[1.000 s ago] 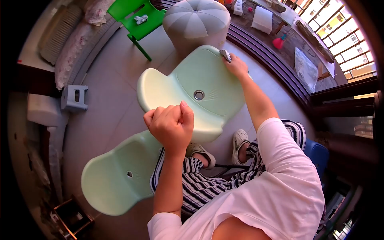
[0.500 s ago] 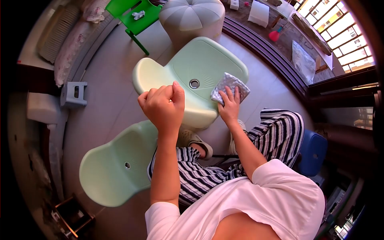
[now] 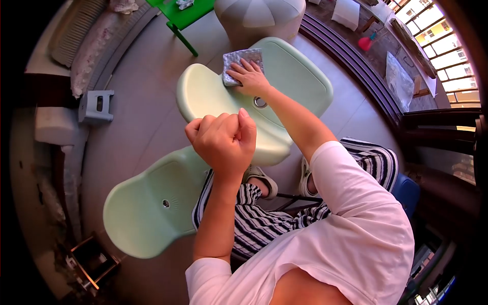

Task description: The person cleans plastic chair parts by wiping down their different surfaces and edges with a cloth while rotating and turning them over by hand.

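"How does the cloth look?"
"Silvery grey, crinkled, roughly square — flat beneath the right hand's spread fingers."
"And the moulded seat under it?"
"Pale green, smooth, a round metal ring set in it, nearer the wrist than those fingers."
"The left hand?"
"Curled into a fist — whether it holds anything, I cannot tell"
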`<action>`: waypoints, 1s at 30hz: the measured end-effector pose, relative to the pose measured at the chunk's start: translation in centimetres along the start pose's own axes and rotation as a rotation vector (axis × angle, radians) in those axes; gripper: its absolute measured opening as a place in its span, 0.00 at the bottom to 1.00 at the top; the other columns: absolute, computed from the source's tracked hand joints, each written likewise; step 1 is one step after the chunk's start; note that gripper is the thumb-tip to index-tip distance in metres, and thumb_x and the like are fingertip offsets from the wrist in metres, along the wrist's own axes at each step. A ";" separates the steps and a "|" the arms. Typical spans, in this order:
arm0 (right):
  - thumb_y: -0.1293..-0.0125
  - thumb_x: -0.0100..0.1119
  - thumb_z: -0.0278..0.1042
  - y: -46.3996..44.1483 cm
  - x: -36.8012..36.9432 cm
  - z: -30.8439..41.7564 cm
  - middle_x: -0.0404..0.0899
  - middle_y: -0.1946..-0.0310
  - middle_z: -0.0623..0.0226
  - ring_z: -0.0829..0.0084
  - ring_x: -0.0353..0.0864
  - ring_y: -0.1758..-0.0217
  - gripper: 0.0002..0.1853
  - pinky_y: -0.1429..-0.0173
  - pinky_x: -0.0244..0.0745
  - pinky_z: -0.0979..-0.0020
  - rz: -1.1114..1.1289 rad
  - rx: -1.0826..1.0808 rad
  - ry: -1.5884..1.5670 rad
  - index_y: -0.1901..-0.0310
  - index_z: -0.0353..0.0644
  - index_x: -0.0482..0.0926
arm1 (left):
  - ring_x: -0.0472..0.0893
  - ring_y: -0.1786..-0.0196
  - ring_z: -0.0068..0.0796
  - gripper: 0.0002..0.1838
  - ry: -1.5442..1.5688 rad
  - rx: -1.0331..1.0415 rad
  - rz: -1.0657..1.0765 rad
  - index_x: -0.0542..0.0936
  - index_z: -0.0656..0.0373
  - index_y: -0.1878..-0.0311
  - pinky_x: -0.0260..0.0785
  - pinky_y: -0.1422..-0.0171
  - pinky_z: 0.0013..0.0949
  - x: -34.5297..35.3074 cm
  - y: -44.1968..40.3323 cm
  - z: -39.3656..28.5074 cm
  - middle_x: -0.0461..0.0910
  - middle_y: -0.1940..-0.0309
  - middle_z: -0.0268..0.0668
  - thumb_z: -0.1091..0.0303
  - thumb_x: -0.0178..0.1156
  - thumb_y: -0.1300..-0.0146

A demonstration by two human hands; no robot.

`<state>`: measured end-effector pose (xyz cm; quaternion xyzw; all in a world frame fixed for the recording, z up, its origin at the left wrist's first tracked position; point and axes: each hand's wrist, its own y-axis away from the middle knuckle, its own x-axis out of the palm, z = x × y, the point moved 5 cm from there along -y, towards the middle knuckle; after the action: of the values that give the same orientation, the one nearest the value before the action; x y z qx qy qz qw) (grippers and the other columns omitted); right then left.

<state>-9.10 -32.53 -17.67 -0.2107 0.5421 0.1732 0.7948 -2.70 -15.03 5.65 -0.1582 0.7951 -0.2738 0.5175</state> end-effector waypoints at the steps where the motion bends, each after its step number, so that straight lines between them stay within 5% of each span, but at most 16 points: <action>1: 0.43 0.60 0.42 -0.2 0.5 1.2 0.61 0.31 0.71 0.62 0.48 0.24 0.32 0.24 0.43 0.55 -0.090 -0.095 -0.127 0.34 0.54 0.66 | 0.65 0.81 0.25 0.19 0.012 -0.003 -0.001 0.69 0.50 0.89 0.56 0.57 0.29 0.0 0.0 0.0 0.67 0.90 0.22 0.69 0.56 0.41; 5: 0.49 0.61 0.34 3.3 0.0 0.9 0.71 0.39 0.68 0.62 0.59 0.28 0.29 0.28 0.51 0.55 -0.042 -0.132 -0.386 0.42 0.53 0.72 | 0.65 0.81 0.25 0.19 0.041 0.014 -0.015 0.69 0.50 0.89 0.56 0.57 0.29 -0.2 0.0 0.0 0.68 0.90 0.22 0.69 0.56 0.41; 8: 0.52 0.63 0.32 9.5 -1.6 0.5 0.71 0.40 0.62 0.62 0.61 0.30 0.29 0.29 0.53 0.56 0.235 -0.207 -0.468 0.44 0.55 0.73 | 0.65 0.81 0.25 0.19 0.046 0.011 -0.027 0.69 0.50 0.89 0.56 0.57 0.29 0.0 -0.2 0.0 0.68 0.90 0.22 0.69 0.56 0.41; 11: 0.55 0.65 0.33 15.2 -4.7 -0.7 0.72 0.42 0.70 0.63 0.63 0.32 0.29 0.32 0.56 0.55 0.431 -0.363 -0.381 0.45 0.55 0.73 | 0.67 0.80 0.28 0.17 0.078 0.019 -0.112 0.68 0.52 0.88 0.56 0.60 0.31 -0.1 -0.4 0.1 0.67 0.90 0.26 0.68 0.59 0.46; 18: 0.58 0.63 0.31 16.9 -7.4 -0.2 0.72 0.44 0.71 0.64 0.63 0.34 0.33 0.35 0.57 0.57 0.375 -0.490 -0.208 0.44 0.54 0.71 | 0.66 0.81 0.26 0.19 0.088 -0.002 -0.122 0.70 0.51 0.89 0.57 0.56 0.31 -0.2 -0.6 0.4 0.66 0.91 0.25 0.66 0.59 0.42; 27: 0.55 0.61 0.31 13.7 -4.8 0.6 0.72 0.46 0.69 0.60 0.66 0.42 0.30 0.38 0.61 0.59 0.233 -0.367 -0.358 0.44 0.54 0.73 | 0.67 0.80 0.27 0.18 0.068 -0.014 -0.120 0.70 0.52 0.88 0.57 0.57 0.32 -0.2 -0.6 0.1 0.67 0.90 0.26 0.66 0.60 0.43; 30: 0.53 0.62 0.35 8.4 -3.3 1.8 0.71 0.43 0.69 0.63 0.65 0.37 0.30 0.32 0.54 0.54 0.069 -0.419 -0.198 0.43 0.53 0.71 | 0.67 0.79 0.28 0.18 0.061 -0.020 -0.133 0.68 0.53 0.87 0.58 0.57 0.32 -0.4 -0.6 0.0 0.67 0.89 0.27 0.67 0.60 0.43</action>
<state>-13.10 -24.58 -15.23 -0.3342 0.4207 0.3288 0.7767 -2.54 -15.36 6.29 -0.2075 0.8009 -0.3042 0.4721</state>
